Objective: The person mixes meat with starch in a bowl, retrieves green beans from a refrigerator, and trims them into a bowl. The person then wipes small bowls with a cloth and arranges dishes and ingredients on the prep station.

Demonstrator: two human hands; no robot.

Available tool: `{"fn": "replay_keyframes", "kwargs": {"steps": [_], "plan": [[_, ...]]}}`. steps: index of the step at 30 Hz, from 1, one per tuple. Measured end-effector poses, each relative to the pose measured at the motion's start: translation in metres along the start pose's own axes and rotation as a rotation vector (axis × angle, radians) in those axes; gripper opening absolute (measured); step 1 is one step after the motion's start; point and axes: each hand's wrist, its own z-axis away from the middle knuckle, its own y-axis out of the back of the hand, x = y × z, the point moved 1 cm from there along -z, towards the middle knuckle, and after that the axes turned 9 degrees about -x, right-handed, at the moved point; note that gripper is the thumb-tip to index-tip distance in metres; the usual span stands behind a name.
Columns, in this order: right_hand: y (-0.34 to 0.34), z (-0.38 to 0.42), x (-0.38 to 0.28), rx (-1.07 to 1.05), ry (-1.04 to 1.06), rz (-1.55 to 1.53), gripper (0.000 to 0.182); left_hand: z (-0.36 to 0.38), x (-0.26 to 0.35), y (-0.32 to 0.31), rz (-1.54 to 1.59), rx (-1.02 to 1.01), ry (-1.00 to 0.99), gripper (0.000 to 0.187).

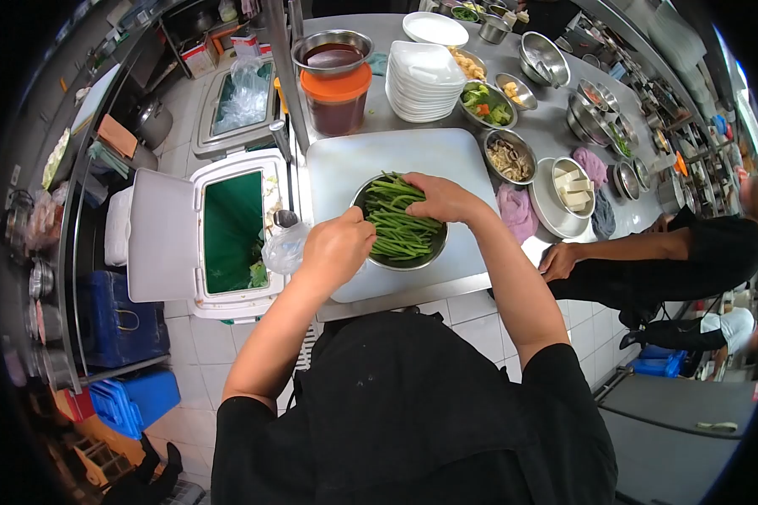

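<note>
Curled together by the metal bowl (406,266), our left hand's (337,246) fingers were bunched, whether around the plastic bag (283,251) we couldn't tell; our right hand (443,200), fingers apart, touched green beans (394,225) inside that bowl, on the cutting board (333,168).

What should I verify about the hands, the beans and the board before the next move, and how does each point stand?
1. Green beans inside the metal bowl: ok, heaped in it.
2. Bowl set on the white cutting board: ok.
3. Right hand touching the beans: ok, it lies on their right side.
4. Left hand gripping beans: cannot tell; it is curled at the bowl's left edge, its fingertips mostly hidden.
5. Clear plastic bag held by the left hand: cannot tell; it shows right beside that hand.
6. Nearest bin's lid closed: not ok, it stands open.
</note>
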Motion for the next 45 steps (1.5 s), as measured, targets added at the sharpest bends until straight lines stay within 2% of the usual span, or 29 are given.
{"fn": "replay_keyframes", "kwargs": {"steps": [3, 7, 10, 15, 17, 19, 20, 22, 23, 25, 26, 29, 31, 33, 34, 36, 37, 39, 42, 43, 45], "plan": [[-0.001, 0.001, 0.007, -0.022, 0.004, -0.186, 0.062, -0.009, 0.008, -0.006, -0.194, -0.116, -0.032, 0.007], [-0.002, 0.006, 0.006, -0.032, 0.027, -0.349, 0.061, -0.016, 0.011, -0.009, -0.228, -0.218, -0.076, 0.009], [-0.004, 0.008, 0.003, -0.019, 0.053, -0.433, 0.065, -0.020, 0.008, -0.015, -0.257, -0.314, -0.031, 0.012], [-0.009, 0.020, -0.021, 0.027, 0.045, 0.019, 0.066, -0.025, 0.004, -0.025, -0.266, -0.410, 0.052, 0.018], [-0.012, 0.027, -0.028, 0.053, 0.072, 0.053, 0.064, -0.026, 0.008, -0.012, -0.228, -0.428, 0.066, 0.018], [-0.015, 0.038, -0.036, 0.229, 0.154, 0.119, 0.058, -0.026, 0.006, -0.007, -0.191, -0.446, 0.083, 0.018], [-0.018, 0.041, -0.037, 0.229, 0.154, 0.117, 0.058, -0.024, 0.002, -0.006, -0.106, -0.418, 0.062, 0.017], [-0.022, 0.049, -0.042, 0.449, 0.214, 0.216, 0.043, -0.023, -0.002, -0.006, -0.021, -0.390, 0.041, 0.016], [-0.024, 0.053, -0.045, 0.448, 0.214, 0.217, 0.043, -0.022, -0.003, -0.006, 0.060, -0.344, 0.017, 0.016], [-0.030, 0.062, -0.054, 0.404, 0.210, 0.250, 0.027, -0.020, -0.003, -0.003, 0.142, -0.292, -0.003, 0.017], [-0.038, 0.063, -0.054, 0.447, 0.267, 0.234, 0.020, -0.020, 0.000, 0.000, 0.192, -0.288, -0.008, 0.018], [-0.061, 0.063, -0.046, 0.399, 0.232, 0.241, 0.018, -0.019, 0.003, 0.004, 0.310, -0.277, 0.003, 0.021], [-0.071, 0.060, -0.041, 0.460, 0.266, 0.207, 0.015, -0.016, 0.006, 0.008, 0.375, -0.270, 0.023, 0.024], [-0.076, 0.060, -0.036, 0.404, 0.170, -0.057, 0.019, -0.011, 0.009, 0.012, 0.523, -0.176, 0.091, 0.031], [-0.074, 0.061, -0.037, 0.405, 0.170, -0.054, 0.019, -0.010, 0.010, 0.014, 0.523, -0.173, 0.088, 0.031], [-0.073, 0.064, -0.035, 0.276, 0.111, -0.313, 0.024, -0.005, 0.009, 0.017, 0.456, -0.178, 0.171, 0.038], [-0.072, 0.065, -0.034, 0.276, 0.110, -0.312, 0.024, -0.004, 0.007, 0.016, 0.457, -0.178, 0.171, 0.038], [-0.071, 0.064, -0.031, 0.197, 0.067, -0.524, 0.026, -0.002, 0.005, 0.014, 0.427, -0.076, 0.073, 0.040], [-0.069, 0.062, -0.029, 0.187, 0.054, -0.480, 0.027, -0.003, 0.015, 0.016, 0.408, 0.037, -0.033, 0.035], [-0.067, 0.062, -0.031, 0.184, 0.055, -0.479, 0.027, -0.003, 0.015, 0.016, 0.408, 0.039, -0.030, 0.035], [-0.064, 0.063, -0.038, 0.188, 0.046, -0.350, 0.028, -0.004, 0.017, 0.016, 0.253, 0.020, -0.168, 0.027]]}}
